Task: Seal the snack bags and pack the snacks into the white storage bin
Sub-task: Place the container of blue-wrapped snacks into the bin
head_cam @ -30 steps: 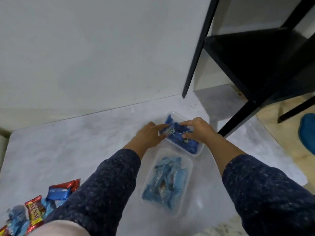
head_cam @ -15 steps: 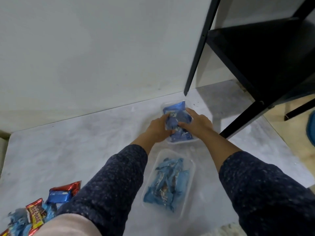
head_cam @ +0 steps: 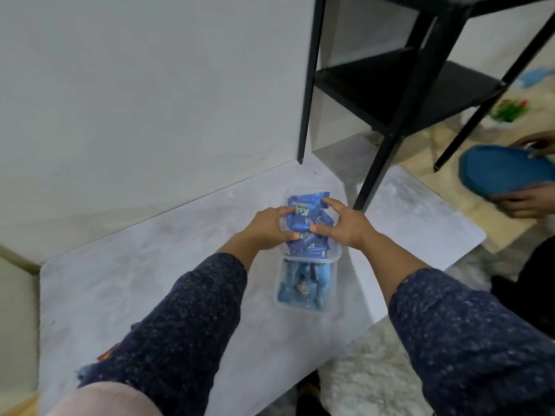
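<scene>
A person's left hand (head_cam: 268, 226) and right hand (head_cam: 345, 225) clasp a bundle of shiny blue foil snack packets (head_cam: 306, 223) from either side, inside a clear plastic tub (head_cam: 335, 254) on the grey marble-patterned tabletop (head_cam: 150, 265); a second clear tub of pale blue packets (head_cam: 303, 288) sits just nearer, touching it.

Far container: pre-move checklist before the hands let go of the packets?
1. Left hand on blue packets: ok, fingers grip the stack.
2. Right hand on same stack: ok.
3. Packets inside far container: not ok, top packet stands above the rim.
4. Near container already filled, beside the far one: ok.
5. Packets sealed: cannot tell.
6. White storage bin in view: not ok, none visible.
</scene>
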`<action>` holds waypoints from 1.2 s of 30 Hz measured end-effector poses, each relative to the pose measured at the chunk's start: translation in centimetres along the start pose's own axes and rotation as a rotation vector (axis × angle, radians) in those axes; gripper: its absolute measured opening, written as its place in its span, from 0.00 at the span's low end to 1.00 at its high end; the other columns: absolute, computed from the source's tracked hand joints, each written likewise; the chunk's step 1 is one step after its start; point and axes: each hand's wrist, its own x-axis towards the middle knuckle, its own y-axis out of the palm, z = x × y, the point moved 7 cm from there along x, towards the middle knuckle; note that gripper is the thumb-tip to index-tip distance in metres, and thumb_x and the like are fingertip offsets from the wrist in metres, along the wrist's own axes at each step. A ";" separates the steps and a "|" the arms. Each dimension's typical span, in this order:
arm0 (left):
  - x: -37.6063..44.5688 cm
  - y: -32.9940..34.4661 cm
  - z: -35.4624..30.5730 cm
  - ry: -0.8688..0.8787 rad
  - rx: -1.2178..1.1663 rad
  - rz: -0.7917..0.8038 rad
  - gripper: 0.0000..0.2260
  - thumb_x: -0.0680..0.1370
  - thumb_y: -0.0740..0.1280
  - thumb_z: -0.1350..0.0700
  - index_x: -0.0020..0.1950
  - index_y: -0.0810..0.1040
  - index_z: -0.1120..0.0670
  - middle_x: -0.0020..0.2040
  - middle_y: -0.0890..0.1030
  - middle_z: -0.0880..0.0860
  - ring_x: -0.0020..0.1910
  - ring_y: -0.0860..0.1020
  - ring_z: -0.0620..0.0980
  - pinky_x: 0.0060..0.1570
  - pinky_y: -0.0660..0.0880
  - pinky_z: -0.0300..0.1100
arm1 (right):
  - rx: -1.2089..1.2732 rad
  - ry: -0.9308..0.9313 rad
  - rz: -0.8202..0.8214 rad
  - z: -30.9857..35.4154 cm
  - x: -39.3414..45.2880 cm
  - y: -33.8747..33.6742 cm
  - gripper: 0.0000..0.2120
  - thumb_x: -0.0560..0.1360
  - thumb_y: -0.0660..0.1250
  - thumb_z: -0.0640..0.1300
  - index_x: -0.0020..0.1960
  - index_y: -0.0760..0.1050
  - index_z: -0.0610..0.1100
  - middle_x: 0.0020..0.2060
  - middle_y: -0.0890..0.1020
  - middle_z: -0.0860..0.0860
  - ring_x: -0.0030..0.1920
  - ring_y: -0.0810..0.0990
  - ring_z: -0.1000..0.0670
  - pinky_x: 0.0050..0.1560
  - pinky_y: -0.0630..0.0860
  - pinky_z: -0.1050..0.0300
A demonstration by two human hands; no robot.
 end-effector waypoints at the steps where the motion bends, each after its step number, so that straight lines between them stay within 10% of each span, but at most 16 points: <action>1: -0.9 0.8 0.1 0.008 -0.005 0.023 0.31 0.74 0.72 0.51 0.74 0.65 0.51 0.72 0.69 0.55 0.66 0.71 0.54 0.61 0.65 0.38 | 0.001 0.003 0.005 -0.5 -1.3 0.5 0.40 0.68 0.72 0.60 0.75 0.58 0.54 0.72 0.68 0.48 0.69 0.69 0.43 0.67 0.67 0.55; 11: -6.2 6.2 1.8 -0.033 -0.160 0.099 0.33 0.75 0.70 0.54 0.76 0.58 0.49 0.70 0.69 0.56 0.67 0.70 0.55 0.60 0.65 0.37 | 0.153 0.104 0.180 -4.5 -7.1 5.8 0.48 0.63 0.75 0.60 0.74 0.49 0.65 0.72 0.65 0.46 0.68 0.70 0.42 0.68 0.69 0.47; 16: -7.0 8.3 2.1 -0.176 -0.375 0.194 0.38 0.76 0.69 0.54 0.76 0.47 0.40 0.69 0.65 0.49 0.63 0.71 0.57 0.53 0.76 0.53 | 0.349 0.133 0.268 -5.0 -6.9 6.9 0.47 0.71 0.73 0.48 0.76 0.44 0.62 0.73 0.63 0.53 0.67 0.70 0.44 0.49 0.77 0.50; 23: -7.4 8.3 2.2 -0.211 -0.525 0.085 0.38 0.74 0.72 0.55 0.75 0.52 0.39 0.66 0.69 0.48 0.58 0.74 0.54 0.53 0.79 0.57 | 0.414 0.035 0.266 -4.8 -6.1 6.3 0.48 0.68 0.76 0.44 0.76 0.49 0.57 0.70 0.69 0.49 0.66 0.72 0.45 0.67 0.71 0.44; 30: -10.4 3.0 1.9 -0.203 -0.618 -0.081 0.38 0.74 0.72 0.57 0.76 0.53 0.40 0.65 0.71 0.48 0.54 0.76 0.51 0.43 0.78 0.45 | 0.376 -0.137 0.323 2.0 -5.8 4.3 0.47 0.67 0.77 0.43 0.75 0.51 0.59 0.70 0.69 0.48 0.65 0.73 0.44 0.63 0.74 0.45; 36: -17.0 -5.5 4.3 -0.208 -0.594 -0.278 0.38 0.73 0.72 0.55 0.75 0.54 0.36 0.69 0.69 0.49 0.60 0.76 0.56 0.52 0.79 0.57 | 0.299 -0.329 0.357 13.1 -7.9 4.8 0.46 0.67 0.76 0.46 0.74 0.51 0.61 0.70 0.70 0.49 0.64 0.73 0.44 0.50 0.77 0.51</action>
